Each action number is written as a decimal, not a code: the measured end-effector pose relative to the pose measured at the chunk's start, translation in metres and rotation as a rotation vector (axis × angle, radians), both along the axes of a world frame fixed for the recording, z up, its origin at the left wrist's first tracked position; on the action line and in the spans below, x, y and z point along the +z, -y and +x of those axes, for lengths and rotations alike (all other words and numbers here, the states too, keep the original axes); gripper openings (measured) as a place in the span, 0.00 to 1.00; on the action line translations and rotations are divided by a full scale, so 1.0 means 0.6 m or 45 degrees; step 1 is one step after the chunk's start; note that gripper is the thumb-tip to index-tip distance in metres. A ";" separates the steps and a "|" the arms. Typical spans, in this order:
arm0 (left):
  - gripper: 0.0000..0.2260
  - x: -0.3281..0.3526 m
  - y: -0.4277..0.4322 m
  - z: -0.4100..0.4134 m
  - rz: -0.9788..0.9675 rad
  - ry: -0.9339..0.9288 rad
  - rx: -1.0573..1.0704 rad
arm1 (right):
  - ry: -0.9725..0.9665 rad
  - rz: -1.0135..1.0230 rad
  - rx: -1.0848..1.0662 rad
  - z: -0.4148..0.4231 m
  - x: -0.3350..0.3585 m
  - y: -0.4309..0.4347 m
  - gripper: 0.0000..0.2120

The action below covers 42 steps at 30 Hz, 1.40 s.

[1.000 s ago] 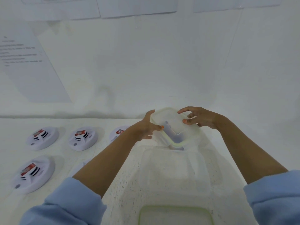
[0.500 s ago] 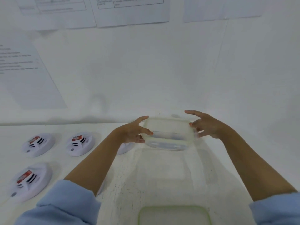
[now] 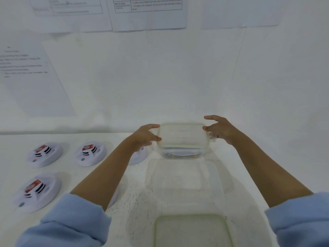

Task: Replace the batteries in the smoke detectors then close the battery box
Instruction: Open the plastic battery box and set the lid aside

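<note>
A clear plastic lid (image 3: 182, 139) with a pale green seal is held level between both hands, near the far edge of the white table (image 3: 74, 175). My left hand (image 3: 144, 138) grips its left end, and my right hand (image 3: 220, 131) holds its right end by a small latch flap. Just in front of the lid stands a clear battery box (image 3: 181, 175); its contents cannot be made out. Three white round smoke detectors (image 3: 44, 154) (image 3: 90, 153) (image 3: 38, 191) with red labels lie at the left. My left wrist half hides a further detector (image 3: 139, 156).
A second green-rimmed clear container piece (image 3: 192, 229) lies at the near edge between my blue sleeves. Printed sheets (image 3: 147, 13) hang on the white wall (image 3: 178, 77) close behind the table. A white round edge (image 3: 114, 196) shows under my left forearm.
The lid has gone from tilted on one corner to level. Both hands have shifted to its two ends, and the view has tipped upward.
</note>
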<state>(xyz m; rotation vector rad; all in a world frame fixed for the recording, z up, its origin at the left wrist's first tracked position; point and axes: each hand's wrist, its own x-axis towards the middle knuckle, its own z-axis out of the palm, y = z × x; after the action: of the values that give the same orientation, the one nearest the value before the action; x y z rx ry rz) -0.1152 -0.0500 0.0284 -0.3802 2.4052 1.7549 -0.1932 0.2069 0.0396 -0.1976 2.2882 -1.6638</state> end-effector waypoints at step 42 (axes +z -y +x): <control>0.28 -0.077 -0.096 0.409 -0.903 -0.325 -0.527 | -0.607 0.612 0.522 0.415 -0.111 -0.154 0.29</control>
<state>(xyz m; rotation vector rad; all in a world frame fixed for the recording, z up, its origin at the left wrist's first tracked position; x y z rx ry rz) 0.1299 0.0079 -0.0181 0.2873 2.9476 0.7883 0.0557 0.2991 -0.0273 -0.9582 2.6606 -0.8993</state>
